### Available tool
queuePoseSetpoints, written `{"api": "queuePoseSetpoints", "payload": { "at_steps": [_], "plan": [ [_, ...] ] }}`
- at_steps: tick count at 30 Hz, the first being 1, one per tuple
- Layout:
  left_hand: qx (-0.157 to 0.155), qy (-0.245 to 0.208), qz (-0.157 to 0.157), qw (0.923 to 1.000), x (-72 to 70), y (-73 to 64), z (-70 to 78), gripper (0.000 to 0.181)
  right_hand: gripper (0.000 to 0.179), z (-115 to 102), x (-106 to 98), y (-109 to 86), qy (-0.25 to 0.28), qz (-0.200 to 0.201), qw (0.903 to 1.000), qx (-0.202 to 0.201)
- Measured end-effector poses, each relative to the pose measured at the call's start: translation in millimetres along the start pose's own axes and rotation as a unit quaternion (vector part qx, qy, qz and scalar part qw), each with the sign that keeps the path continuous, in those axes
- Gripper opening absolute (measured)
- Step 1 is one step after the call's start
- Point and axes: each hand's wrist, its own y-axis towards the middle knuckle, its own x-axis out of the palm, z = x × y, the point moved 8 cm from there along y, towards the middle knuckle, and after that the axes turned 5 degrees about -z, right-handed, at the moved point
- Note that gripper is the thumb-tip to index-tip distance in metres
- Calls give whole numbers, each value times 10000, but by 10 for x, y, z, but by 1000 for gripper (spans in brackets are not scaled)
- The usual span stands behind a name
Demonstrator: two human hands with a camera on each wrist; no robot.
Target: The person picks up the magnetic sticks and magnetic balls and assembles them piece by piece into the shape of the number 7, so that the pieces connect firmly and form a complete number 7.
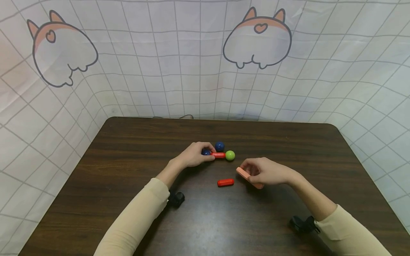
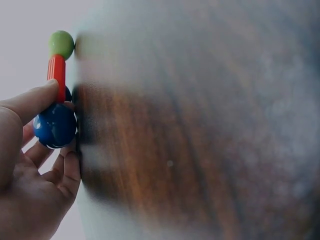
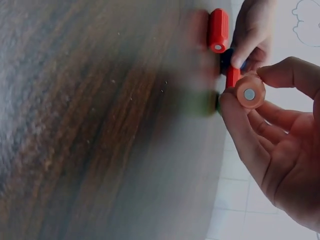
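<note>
On the dark wooden table [image 1: 128, 185] my left hand [image 1: 196, 155] grips a blue ball [image 1: 206, 152] [image 2: 55, 125] joined to a short red rod [image 1: 219, 155] [image 2: 56, 75] with a green ball [image 1: 230, 155] [image 2: 61, 44] at its far end. A second blue ball [image 1: 219, 146] lies just behind. My right hand [image 1: 264, 171] [image 3: 280, 145] pinches a salmon-pink rod [image 1: 243, 174] [image 3: 250, 92] between thumb and fingers, its metal-tipped end showing in the right wrist view. A loose red rod [image 1: 225, 182] [image 3: 218, 30] lies on the table between the hands.
A white grid-patterned cloth with cartoon animal drawings [image 1: 256, 39] hangs behind and around the table. Black wrist camera mounts [image 1: 177, 198] sit under both sleeves, the right one [image 1: 301, 224] near the front.
</note>
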Motion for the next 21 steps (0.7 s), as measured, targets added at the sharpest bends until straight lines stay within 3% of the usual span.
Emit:
{"api": "queuePoseSetpoints", "payload": {
  "at_steps": [10,21],
  "plan": [
    [56,0,1,10000,5,9,4,20,34,6,86,55,417,-67,9990,144],
    [64,-79,-35,9999,7,16,-6,22,36,15,96,124,183,112,9996,160]
  ]
}}
